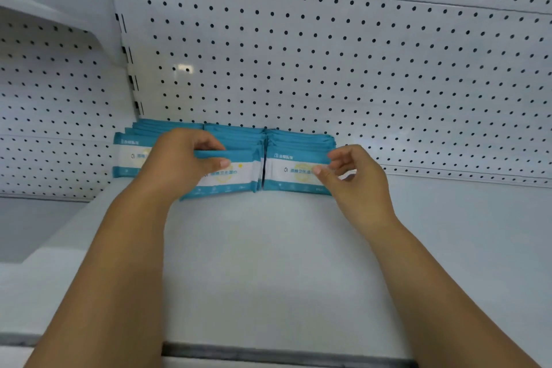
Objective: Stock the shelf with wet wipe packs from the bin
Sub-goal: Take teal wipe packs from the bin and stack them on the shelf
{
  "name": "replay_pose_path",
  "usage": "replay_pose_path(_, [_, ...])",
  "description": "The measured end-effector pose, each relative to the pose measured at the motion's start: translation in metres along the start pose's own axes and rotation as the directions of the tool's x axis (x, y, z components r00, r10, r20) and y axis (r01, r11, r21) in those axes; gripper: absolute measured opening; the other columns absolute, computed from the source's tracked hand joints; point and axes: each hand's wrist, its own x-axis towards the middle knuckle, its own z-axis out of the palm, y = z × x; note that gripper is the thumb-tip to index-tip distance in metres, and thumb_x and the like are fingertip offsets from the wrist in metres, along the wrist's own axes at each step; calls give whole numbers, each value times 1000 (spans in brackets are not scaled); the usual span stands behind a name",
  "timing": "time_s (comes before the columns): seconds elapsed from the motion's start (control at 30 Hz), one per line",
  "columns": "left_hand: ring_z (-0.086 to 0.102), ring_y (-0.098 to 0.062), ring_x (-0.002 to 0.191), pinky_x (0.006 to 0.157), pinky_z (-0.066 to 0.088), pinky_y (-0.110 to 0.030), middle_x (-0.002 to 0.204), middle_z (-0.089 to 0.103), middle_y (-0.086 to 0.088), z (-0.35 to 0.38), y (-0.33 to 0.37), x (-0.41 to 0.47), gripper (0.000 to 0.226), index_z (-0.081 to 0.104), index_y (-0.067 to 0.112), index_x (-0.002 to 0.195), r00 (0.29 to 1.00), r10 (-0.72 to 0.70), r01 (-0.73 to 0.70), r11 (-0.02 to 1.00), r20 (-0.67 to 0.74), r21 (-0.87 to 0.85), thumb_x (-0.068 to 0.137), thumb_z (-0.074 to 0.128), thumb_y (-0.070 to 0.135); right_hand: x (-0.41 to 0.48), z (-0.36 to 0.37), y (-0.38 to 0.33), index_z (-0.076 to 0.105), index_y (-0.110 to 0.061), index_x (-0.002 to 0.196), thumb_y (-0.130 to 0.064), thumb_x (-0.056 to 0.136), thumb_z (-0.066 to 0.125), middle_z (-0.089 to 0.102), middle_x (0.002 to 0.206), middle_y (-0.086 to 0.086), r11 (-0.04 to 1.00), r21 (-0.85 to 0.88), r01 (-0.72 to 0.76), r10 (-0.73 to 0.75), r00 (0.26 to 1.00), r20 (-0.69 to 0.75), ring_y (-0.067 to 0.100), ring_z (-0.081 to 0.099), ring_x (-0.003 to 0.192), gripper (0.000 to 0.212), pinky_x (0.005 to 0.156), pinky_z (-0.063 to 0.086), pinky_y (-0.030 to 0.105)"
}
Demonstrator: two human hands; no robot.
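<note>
While both forearms reach in over the front lip (283,352) of the shelf (268,263), the bin isn't in frame. Left hand (179,164) is the working one: fingers curl over the top edge of the held pack (230,178), thumb pressed on its face, firm grip. Pack sits at the front of the middle row (236,133), directly ahead of that hand, long axis left-right along the shelf. It tilts slightly, with the bottom-left corner lower and further out than the right. Judgement: next move is a push back plus a small twist to square it against the row. Right hand (358,179) sits at the right end of the right front pack (286,172), thumb tip on its face, fingers loosely curled; can't tell if it pinches or only touches. Held pack's right end is touching or nearly touching that pack, so that seam is the likely snag. Left row (128,155) stands just beside, partly hidden by the left wrist. Behind all three rows: pegboard back panel (328,54), slotted upright (131,69) at left.
</note>
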Motion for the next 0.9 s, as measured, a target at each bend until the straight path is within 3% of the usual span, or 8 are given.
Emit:
replay_pose_path(0.1, [54,5,80,65,35,-10,91,64,15,0,-7,2,28,72,24,100,999,6,-9,996,36,87,76,86,22,2,4,8,56,-22,107,-23,75,87,56,101,-6,997,-76,4,-6,1000,-26,4,51,86,45,73,39,8])
replay_pose_path(0.17, [58,-1,84,66,35,-9,92,64,14,1,-11,5,31,72,22,102,998,32,-37,993,50,112,75,87,19,3,7,12,52,-21,112,-23,72,89,51,107,-4,993,-119,3,-8,999,-44,9,49,92,54,80,39,15])
replay_pose_path(0.27, [59,-14,99,83,43,-22,99,64,9,6,-17,9,29,71,29,99,998,56,-57,989,12,134,76,87,22,6,8,16,49,-17,122,-24,70,91,45,113,-4,988,-150,-29,18,997,-77,16,47,106,67,90,41,25])
replay_pose_path(0.33, [51,-25,108,95,35,-30,109,58,4,11,-19,12,29,67,40,97,996,76,-66,980,-47,188,77,86,30,7,10,21,46,-14,129,-26,69,91,43,118,-4,985,-165,-59,46,995,-85,19,45,115,76,97,42,30])
replay_pose_path(0.4, [42,-30,114,92,27,-27,114,50,1,17,-18,14,29,68,41,103,994,76,-57,977,-85,205,80,83,34,8,11,25,44,-14,133,-29,69,91,45,122,-2,981,-157,-111,101,993,-66,21,46,119,81,101,44,36])
replay_pose_path(0.6, [37,-15,122,85,14,-25,116,57,9,26,-22,19,34,71,31,107,970,217,-184,951,-112,249,76,85,32,13,12,33,46,-15,130,-38,72,88,55,120,-2,972,-153,-177,178,984,-9,20,53,114,75,90,46,30])
replay_pose_path(0.77, [35,-15,126,84,14,-24,125,51,9,30,-23,20,47,65,29,115,968,195,-145,948,-157,282,74,87,34,10,8,26,51,-18,120,-38,76,85,59,111,-9,967,-119,-224,229,973,28,9,57,103,59,82,42,21])
replay_pose_path(0.9, [37,-12,128,91,16,-25,133,51,10,32,-20,13,56,61,27,121,959,230,-189,955,-167,229,72,88,33,7,3,22,57,-16,120,-37,77,85,64,114,-7,960,-33,-278,278,960,17,10,59,107,56,83,44,18])
